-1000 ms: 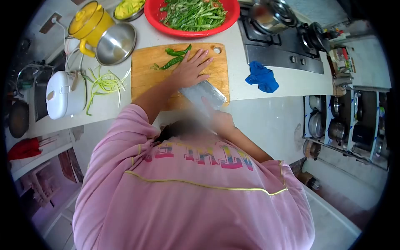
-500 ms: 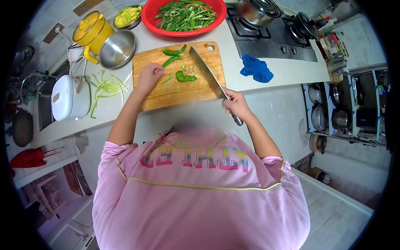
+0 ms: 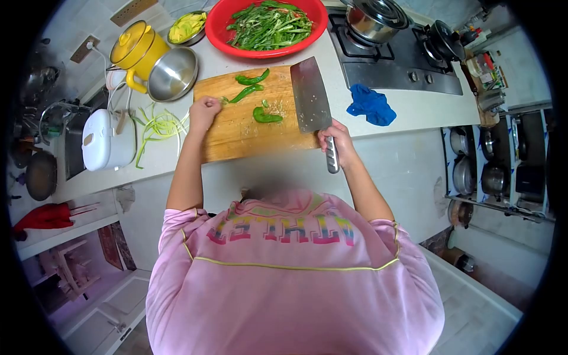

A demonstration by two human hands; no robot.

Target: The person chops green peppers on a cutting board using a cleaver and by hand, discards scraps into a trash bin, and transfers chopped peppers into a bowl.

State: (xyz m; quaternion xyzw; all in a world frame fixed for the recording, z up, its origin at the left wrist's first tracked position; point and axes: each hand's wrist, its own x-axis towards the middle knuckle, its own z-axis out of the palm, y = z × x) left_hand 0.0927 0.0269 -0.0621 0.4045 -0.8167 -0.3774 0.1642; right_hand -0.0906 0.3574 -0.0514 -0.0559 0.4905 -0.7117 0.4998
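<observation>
At the counter [image 3: 426, 109], our right hand [image 3: 337, 134] keeps a closed grip around the cleaver [image 3: 310, 94]; whether our left hand [image 3: 205, 110] pinches anything, we cannot tell. Three green peppers [image 3: 267, 116] lie on the cutting board [image 3: 236, 139], best steadied, we judge, under curled fingertips.

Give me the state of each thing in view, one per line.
Cleaver: held in right hand
Left hand: curled, contents unclear
Green peppers: lying on cutting board
Red basin: holding greens
Steel bowl: empty
Yellow pot: lidded
White container: closed
Steel pot: lidded
Blue cloth: crumpled
Plug: in socket
</observation>
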